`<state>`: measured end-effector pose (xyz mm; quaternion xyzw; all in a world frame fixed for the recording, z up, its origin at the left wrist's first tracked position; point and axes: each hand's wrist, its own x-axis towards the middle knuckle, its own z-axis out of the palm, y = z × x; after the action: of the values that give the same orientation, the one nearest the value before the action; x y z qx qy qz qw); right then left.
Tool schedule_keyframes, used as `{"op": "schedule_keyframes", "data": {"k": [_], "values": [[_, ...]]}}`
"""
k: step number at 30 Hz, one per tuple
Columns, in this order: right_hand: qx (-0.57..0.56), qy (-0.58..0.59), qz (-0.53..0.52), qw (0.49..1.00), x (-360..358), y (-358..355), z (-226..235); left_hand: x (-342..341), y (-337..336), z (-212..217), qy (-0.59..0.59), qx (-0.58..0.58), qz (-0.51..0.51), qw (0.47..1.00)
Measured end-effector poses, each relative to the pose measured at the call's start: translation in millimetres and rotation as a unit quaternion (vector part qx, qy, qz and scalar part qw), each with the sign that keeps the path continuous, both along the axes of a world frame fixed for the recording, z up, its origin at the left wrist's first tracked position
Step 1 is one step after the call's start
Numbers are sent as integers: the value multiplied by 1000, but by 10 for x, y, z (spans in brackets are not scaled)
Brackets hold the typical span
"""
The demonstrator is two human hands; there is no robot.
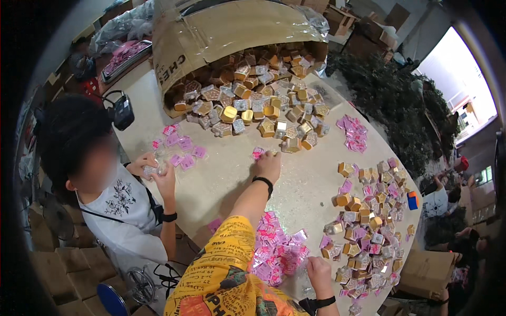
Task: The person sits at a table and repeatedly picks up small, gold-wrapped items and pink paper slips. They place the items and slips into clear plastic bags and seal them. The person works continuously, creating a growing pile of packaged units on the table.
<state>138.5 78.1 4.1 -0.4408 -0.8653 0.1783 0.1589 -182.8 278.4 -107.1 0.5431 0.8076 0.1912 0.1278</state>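
My left hand (269, 166) stretches out over the middle of the table, fingers pinched at a small pink packet (258, 152). Just beyond its fingertips lie gold, plastic-wrapped little boxes (291, 145), the near edge of a large heap. Low in the view, my right hand (320, 272) is closed beside a pile of pink-printed packets (274, 247); what its fingers hold, if anything, is hidden. That pile lies between my yellow-sleeved left arm and my right hand.
A large cardboard box (237, 29) lies on its side, spilling wrapped boxes onto the table (221, 179). More boxes mixed with pink packets (369, 231) spread along the right edge. At left, a co-worker's hands (153, 167) hold something clear near scattered packets (184, 152).
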Motion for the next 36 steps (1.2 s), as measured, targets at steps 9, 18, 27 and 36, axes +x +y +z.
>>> {"op": "schedule_keyframes", "data": {"k": [9,18,27,36], "values": [[25,104,-40,993,-5,152,169,571,-916,249,-640,-14,9,768],[54,171,-9,984,-96,80,688,1149,-1721,880,-870,-21,-1,492],[107,119,4,987,35,-291,794,1404,-2047,981,-844,-10,-39,534],[160,100,17,982,197,-419,721,1587,-2207,1123,-807,0,-50,589]]}}
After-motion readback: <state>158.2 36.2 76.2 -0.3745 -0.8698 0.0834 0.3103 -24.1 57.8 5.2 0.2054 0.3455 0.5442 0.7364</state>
